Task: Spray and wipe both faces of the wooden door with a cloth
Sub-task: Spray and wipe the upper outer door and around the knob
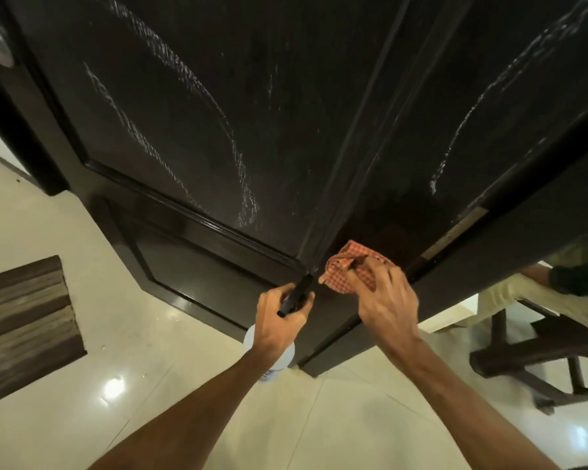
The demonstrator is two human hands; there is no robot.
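The dark wooden door (218, 113) fills the upper view, with pale wet streaks down its panels. My right hand (384, 300) presses an orange checked cloth (347, 266) against the door's lower part, fingers curled over the cloth. My left hand (279, 317) grips a spray bottle (272, 357) by its black trigger head, which points at the door just left of the cloth. The bottle's white body hangs below my hand, mostly hidden by it.
A brass hinge (455, 232) shows on the door edge at right. A seated person's leg (537, 296) and a dark wooden chair (530, 354) are at right. A striped brown mat (24, 327) lies on the glossy cream tile floor (82, 401) at left.
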